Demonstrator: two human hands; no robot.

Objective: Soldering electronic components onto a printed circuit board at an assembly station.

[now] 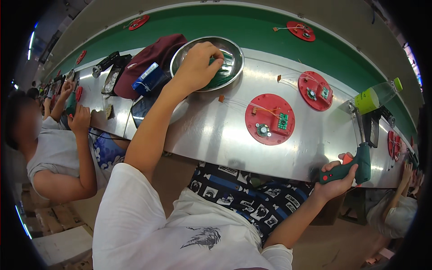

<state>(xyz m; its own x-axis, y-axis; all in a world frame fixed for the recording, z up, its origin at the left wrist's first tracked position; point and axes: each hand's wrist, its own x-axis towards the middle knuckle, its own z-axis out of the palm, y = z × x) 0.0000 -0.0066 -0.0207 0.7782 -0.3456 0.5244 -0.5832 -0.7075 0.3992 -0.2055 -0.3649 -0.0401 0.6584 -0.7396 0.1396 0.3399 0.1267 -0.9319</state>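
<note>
My left hand (pixel 201 65) reaches over the rim of a round steel bowl (pixel 240 56), its fingers curled down. Small dark green pieces (pixel 219 77) lie in the bowl; whatever sits between the fingertips is hidden. My right hand (pixel 340 181) grips a dark green cordless screwdriver (pixel 362 163), its shaft pointing away over the metal table. Between the hands rests a red round housing (pixel 263 104) with a small green circuit board, a round metal part and thin wires ending in a brown connector. Farther right is a similar red housing (pixel 316 92).
Left of the bowl are a maroon cloth item (pixel 155 56), a blue box (pixel 150 79) and a dark flat device (pixel 139 111). A clear bottle (pixel 377 98) with a lime label leans at right. Red housings (pixel 301 30) lie on the green belt (pixel 252 22). A co-worker (pixel 63 157) sits at left.
</note>
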